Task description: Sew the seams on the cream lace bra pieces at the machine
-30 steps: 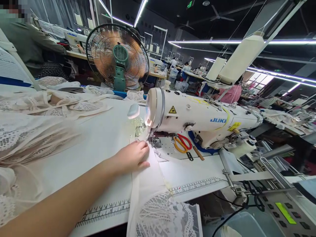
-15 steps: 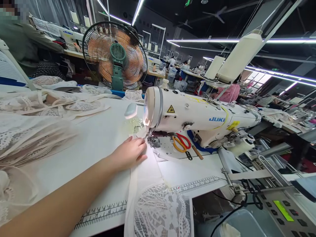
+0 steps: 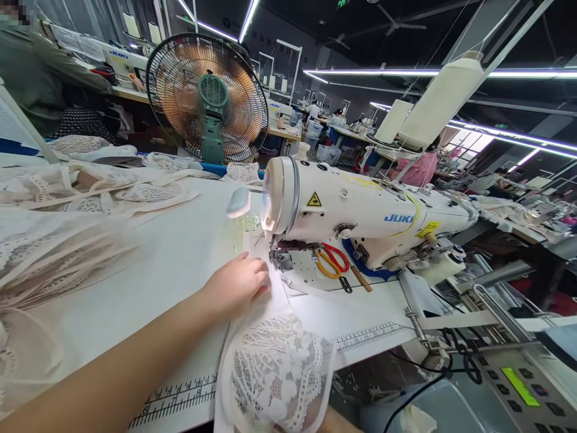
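Note:
A white lace garment piece (image 3: 274,367), shaped like a bra part with plain cloth at its upper end, runs from the table's front edge up to the sewing machine (image 3: 342,204). My left hand (image 3: 237,281) has its fingers bent and closed on the plain cloth, just left of the presser foot (image 3: 280,258). Beneath the lace at the bottom edge, a bit of my right hand (image 3: 338,423) shows; the lace and the picture edge hide its fingers.
Scissors (image 3: 332,260) with red and yellow handles lie on the machine bed. Lace garments (image 3: 67,240) are heaped at the left. Behind the table stands a large fan (image 3: 211,96). A control panel (image 3: 518,385) is at the lower right. Another person (image 3: 36,78) sits at far left.
The lace end has moved left and up onto the table edge, and part of my right hand has come into view under it. My left hand's fingers have drawn closer together.

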### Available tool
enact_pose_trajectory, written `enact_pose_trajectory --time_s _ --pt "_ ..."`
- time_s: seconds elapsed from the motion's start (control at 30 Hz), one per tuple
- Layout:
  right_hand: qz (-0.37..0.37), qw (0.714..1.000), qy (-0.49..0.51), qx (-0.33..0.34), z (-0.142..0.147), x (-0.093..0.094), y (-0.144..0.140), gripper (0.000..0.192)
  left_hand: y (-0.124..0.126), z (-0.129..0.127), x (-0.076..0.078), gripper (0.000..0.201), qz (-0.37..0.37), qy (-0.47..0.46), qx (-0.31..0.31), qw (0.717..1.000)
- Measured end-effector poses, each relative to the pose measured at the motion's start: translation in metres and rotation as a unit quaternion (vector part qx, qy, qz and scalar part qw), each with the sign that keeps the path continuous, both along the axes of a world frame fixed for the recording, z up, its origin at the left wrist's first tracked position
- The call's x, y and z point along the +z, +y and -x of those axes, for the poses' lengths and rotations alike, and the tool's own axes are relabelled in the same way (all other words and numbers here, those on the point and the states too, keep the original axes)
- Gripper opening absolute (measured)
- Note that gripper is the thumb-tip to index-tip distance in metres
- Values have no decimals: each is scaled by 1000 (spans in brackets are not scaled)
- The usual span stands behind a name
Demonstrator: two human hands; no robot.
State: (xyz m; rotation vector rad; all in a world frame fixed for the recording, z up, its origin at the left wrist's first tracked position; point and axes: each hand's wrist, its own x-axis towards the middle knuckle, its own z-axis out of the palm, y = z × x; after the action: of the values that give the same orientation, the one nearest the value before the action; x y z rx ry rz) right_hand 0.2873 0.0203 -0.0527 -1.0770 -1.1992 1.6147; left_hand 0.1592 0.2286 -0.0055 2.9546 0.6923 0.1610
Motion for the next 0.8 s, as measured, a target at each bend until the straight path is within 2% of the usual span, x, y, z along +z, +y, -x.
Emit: enact_pose_trajectory --time_s 0.13,0.23,0.33,0.43,0.6,0.8 --pt "9 999 39 3 7 -8 8 33 -13 0 6 29 41 -6 -20 999" --pt "15 997 73 2 17 -10 15 53 -18 1 8 33 67 -34 -38 996" --pt "26 987 160 -5 27 -4 21 67 -21 2 8 42 85 -37 -43 995" --pt "29 965 258 -43 35 9 28 73 -20 3 6 47 94 -28 -43 994" --pt "40 956 279 -79 44 27 42 73 -17 3 -3 49 88 -55 -42 994" --pt "53 947 296 -115 48 28 52 66 -15 0 3 49 95 0 -18 995"
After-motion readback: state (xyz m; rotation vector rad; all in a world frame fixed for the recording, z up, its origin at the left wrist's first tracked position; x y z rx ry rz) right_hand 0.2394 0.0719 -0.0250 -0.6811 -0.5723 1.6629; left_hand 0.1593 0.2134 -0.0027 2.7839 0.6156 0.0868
